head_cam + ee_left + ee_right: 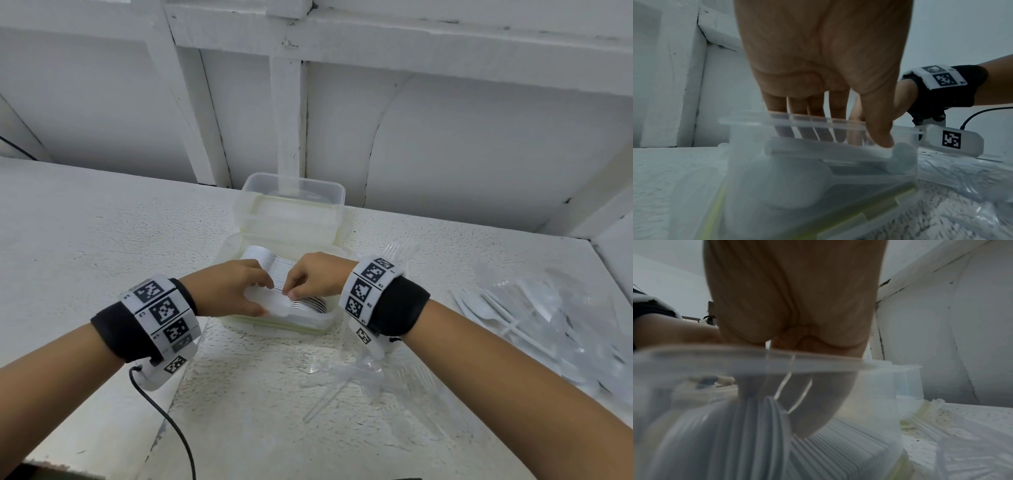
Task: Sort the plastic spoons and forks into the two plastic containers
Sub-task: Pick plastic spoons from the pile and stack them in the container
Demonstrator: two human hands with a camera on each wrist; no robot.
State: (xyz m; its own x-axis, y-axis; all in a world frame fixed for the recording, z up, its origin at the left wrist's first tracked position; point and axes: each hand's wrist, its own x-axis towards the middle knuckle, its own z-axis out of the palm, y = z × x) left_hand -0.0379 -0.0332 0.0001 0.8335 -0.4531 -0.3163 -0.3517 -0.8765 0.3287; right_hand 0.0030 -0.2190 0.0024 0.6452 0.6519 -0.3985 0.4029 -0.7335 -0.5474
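Both hands, left (pixel 230 287) and right (pixel 315 277), reach inside near container (pixel 310 323), fingers curled, pinching stacked spoons (pixel 284 270). Loose forks (pixel 346 383) lie on table (pixel 102 240) to my right.

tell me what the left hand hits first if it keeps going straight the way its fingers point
Probably the stacked spoons in the near container. The left hand already reaches inside it, fingertips at or on the stack; exact contact is blurred.

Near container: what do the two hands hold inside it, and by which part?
Both the left hand and right hand pinch the stack of white spoons along its handle edges.
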